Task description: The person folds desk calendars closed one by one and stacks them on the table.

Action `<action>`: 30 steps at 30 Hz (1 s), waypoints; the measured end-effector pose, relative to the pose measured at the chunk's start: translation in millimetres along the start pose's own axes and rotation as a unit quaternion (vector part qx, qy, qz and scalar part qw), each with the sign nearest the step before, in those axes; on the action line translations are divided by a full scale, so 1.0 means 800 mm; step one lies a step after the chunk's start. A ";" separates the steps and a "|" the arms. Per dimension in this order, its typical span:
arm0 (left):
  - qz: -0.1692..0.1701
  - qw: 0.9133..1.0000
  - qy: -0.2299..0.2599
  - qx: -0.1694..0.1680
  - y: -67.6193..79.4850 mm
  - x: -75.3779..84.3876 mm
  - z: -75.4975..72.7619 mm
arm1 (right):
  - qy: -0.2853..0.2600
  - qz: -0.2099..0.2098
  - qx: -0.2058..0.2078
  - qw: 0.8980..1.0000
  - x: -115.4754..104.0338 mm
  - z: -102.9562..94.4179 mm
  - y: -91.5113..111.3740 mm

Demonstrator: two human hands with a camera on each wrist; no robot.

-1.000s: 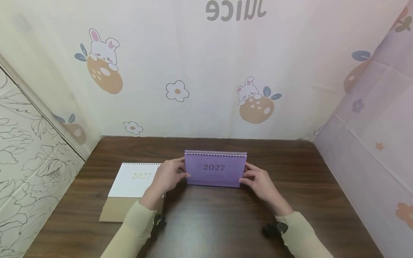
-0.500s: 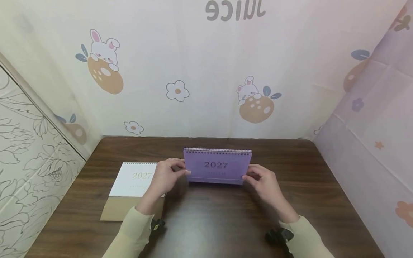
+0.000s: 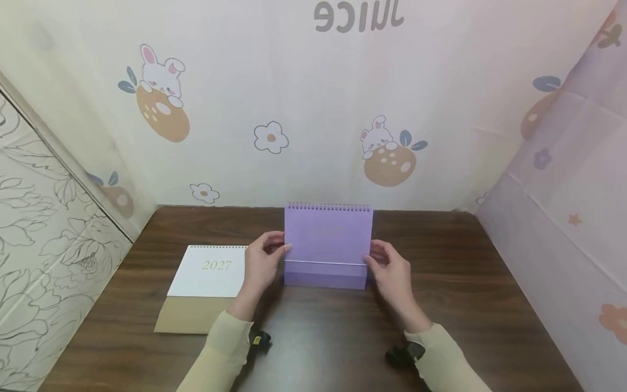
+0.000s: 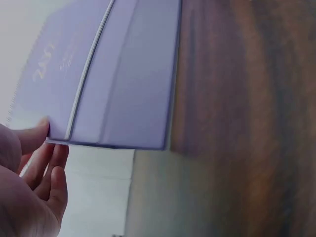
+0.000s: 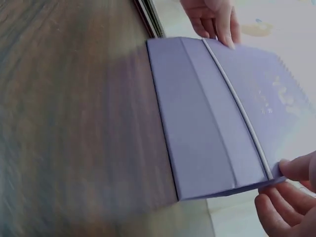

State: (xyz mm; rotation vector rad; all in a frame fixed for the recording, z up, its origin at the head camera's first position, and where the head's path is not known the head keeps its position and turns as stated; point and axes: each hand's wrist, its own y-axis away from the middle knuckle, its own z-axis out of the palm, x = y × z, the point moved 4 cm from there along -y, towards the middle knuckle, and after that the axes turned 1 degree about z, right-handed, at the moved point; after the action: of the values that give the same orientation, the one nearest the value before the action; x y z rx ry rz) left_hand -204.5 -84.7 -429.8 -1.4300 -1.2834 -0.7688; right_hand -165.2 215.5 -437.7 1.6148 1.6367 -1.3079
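Observation:
A purple spiral-bound desk calendar (image 3: 325,237) stands near the far middle of the table, its cover tilted back and the lower base strip showing. My left hand (image 3: 261,264) pinches its left edge, thumb in front and fingers behind. On the opposite edge my right hand (image 3: 393,277) grips in the same way. Gold print shows on the purple cover (image 5: 252,98) in the right wrist view. Whether the bottom edge touches the table cannot be told. Beside my left hand lies a white desk calendar (image 3: 210,272) marked 2027, with a tan base, partly covered by that hand.
The dark wood table (image 3: 323,337) ends at a printed curtain (image 3: 313,109) close behind the purple calendar. More curtain hangs along the right side, and a floral panel (image 3: 44,245) stands at the left. Black wrist devices (image 3: 404,354) sit under the sleeves.
The purple calendar has tipped back, so its top edge is higher in view and its base strip shows. Both hands have stayed on its sides and shifted slightly with it.

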 end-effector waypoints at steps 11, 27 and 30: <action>-0.056 0.991 -0.110 -0.052 0.010 -0.027 0.024 | 0.110 0.062 -0.100 0.987 0.023 0.019 0.004; -0.122 0.977 -0.151 -0.091 0.009 -0.044 0.031 | 0.135 0.095 -0.144 0.976 0.036 0.026 0.000; -0.127 0.976 -0.150 -0.097 0.009 -0.045 0.031 | 0.134 0.094 -0.144 0.976 0.038 0.025 -0.001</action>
State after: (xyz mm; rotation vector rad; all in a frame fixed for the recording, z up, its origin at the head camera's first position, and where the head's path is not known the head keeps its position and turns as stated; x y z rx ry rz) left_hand -209.9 -71.7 -472.1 -1.6009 -1.6868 -0.8909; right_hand -176.6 212.8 -472.4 1.7690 1.6858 -0.7432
